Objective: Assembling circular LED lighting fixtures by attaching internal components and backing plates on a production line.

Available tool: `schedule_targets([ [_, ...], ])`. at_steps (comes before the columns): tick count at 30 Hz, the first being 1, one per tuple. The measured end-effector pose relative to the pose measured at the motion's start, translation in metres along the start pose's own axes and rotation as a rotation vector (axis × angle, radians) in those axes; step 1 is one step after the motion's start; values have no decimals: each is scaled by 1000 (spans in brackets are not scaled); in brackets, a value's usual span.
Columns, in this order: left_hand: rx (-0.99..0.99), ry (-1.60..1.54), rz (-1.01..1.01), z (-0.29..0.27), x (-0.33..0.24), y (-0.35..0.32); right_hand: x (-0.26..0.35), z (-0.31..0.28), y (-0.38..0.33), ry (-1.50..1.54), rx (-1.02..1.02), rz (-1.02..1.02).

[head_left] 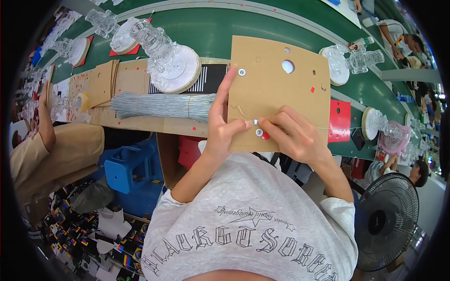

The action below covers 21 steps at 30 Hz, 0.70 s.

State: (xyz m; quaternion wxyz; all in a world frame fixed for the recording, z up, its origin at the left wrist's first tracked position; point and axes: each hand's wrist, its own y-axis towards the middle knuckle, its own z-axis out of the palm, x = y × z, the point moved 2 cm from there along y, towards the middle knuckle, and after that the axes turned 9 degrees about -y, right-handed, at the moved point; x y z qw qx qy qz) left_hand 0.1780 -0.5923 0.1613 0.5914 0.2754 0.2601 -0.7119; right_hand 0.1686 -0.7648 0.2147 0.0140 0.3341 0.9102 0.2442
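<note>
A brown cardboard panel (276, 93) with punched holes stands tilted up in front of my chest. Its left edge is gripped by my left hand (219, 121), fingers behind and thumb on the front. The thumb tip meets a small white piece (256, 122) low on the panel. From the other side my right hand (296, 136) pinches at the same spot, on a thin pale wire (344, 128) that runs off to the right. Just below sit a round metal eyelet (259, 133) and a red dot. A short tan strand (242, 112) sticks up near my left thumb.
A bundle of grey wires (161, 106) lies left of the panel. Clear plastic figures on round white bases (176, 70) stand along the green table (215, 23). A red card (339, 121) lies at right; a black fan (389, 222) stands lower right. Other people work nearby.
</note>
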Motion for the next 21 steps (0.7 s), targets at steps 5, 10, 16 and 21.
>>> schedule_targets([
  [5,26,352,-2,-16,-4,-5,1,-4,-6,33,7,41],
  [10,191,1134,393,-14,-34,-6,14,-6,-29,15,-10,284],
  [16,680,1443,501,17,-68,17,19,-4,-23,-28,1,247],
  [21,1125,1573,284,21,-71,32,12,2,-34,-15,-23,176],
])
